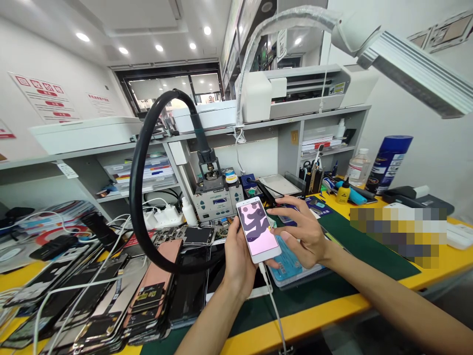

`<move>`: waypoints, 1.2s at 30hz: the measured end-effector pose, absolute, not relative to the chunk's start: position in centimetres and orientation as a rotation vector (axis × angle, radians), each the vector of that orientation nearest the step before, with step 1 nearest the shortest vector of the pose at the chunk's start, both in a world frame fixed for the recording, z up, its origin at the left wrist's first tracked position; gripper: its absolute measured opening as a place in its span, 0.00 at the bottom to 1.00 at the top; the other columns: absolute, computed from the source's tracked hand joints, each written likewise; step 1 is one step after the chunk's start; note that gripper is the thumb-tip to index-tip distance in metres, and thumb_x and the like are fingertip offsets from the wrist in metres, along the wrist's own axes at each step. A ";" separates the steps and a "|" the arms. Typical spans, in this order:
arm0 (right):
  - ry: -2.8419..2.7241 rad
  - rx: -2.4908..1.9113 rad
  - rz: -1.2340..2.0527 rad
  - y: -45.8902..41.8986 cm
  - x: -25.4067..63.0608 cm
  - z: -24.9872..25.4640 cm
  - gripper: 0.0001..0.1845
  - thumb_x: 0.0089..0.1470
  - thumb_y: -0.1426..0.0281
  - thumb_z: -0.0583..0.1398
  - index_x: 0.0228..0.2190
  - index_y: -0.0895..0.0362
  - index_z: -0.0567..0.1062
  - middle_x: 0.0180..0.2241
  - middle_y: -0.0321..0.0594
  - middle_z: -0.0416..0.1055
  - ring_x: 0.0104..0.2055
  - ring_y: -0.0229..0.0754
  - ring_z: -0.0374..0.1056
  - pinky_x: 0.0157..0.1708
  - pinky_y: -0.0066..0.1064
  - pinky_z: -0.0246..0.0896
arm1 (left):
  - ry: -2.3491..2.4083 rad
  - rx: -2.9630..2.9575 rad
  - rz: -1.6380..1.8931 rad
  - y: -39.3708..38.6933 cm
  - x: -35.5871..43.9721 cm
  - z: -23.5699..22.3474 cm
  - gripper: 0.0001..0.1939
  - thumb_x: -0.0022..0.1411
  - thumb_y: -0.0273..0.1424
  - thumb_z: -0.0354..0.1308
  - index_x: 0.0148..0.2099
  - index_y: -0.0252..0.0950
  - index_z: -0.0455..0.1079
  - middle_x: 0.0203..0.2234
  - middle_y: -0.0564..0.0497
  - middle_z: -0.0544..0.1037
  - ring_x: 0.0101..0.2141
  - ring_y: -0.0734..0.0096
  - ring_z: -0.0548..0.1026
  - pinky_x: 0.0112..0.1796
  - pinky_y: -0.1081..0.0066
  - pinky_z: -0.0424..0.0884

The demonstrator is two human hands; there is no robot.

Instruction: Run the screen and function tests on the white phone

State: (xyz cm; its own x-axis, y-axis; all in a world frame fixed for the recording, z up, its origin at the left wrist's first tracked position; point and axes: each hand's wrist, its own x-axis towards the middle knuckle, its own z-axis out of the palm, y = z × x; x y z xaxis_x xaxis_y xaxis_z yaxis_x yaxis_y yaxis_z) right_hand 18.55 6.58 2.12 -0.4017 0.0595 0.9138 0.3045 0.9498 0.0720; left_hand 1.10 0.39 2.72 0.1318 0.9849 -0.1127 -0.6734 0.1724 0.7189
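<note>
My left hand (237, 256) is closed around a white smartphone (258, 229), its thumb along the left edge and a fingertip showing past the lower right corner. The lit screen shows a pink picture with dark purple shapes. A white charging cable (272, 301) is plugged into the phone's bottom end and runs down over the table edge. Beside the phone's right edge is my right hand (301, 229), fingers apart and tips close to the screen. Whether a fingertip touches the phone I cannot tell. Under the right hand lies a blue item (286, 261).
Stacks of dismantled phones (148, 296) cover the left side. A thick black hose (136, 197) arches over them beside a grey soldering station (214, 202). A yellow bottle (343, 191) and a blue spray can (388, 165) stand right. A lamp (417, 69) hangs above.
</note>
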 end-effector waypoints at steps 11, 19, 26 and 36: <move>-1.979 -0.211 -0.282 6.4 18.4 2.3 0.13 0.51 0.76 0.56 0.31 0.56 0.80 0.45 0.49 0.78 0.55 0.59 0.68 0.50 0.59 0.66 | 0.673 0.581 1.310 0.1 1.1 2.8 0.31 0.70 0.50 0.47 0.62 0.34 0.69 0.43 0.41 0.81 0.37 0.57 0.79 0.32 0.65 0.77; -1.972 -0.196 -0.262 6.3 18.4 2.3 0.13 0.51 0.77 0.55 0.29 0.57 0.80 0.43 0.49 0.78 0.54 0.58 0.69 0.50 0.58 0.66 | 0.675 0.572 1.313 0.4 1.1 2.7 0.31 0.70 0.50 0.46 0.61 0.33 0.69 0.42 0.41 0.81 0.37 0.58 0.79 0.32 0.66 0.77; -1.965 -0.157 -0.244 6.2 18.3 2.3 0.12 0.51 0.77 0.55 0.28 0.58 0.79 0.42 0.51 0.78 0.52 0.58 0.69 0.48 0.57 0.66 | 0.661 0.581 1.295 0.4 1.1 2.7 0.31 0.70 0.50 0.46 0.61 0.34 0.70 0.42 0.41 0.81 0.35 0.58 0.79 0.31 0.66 0.77; -2.041 -0.220 -0.235 5.9 18.1 1.9 0.15 0.52 0.74 0.56 0.37 0.58 0.81 0.49 0.52 0.75 0.57 0.60 0.65 0.53 0.60 0.63 | 0.630 0.591 1.295 0.4 1.0 2.7 0.30 0.70 0.49 0.46 0.62 0.33 0.68 0.42 0.41 0.80 0.35 0.58 0.79 0.31 0.65 0.77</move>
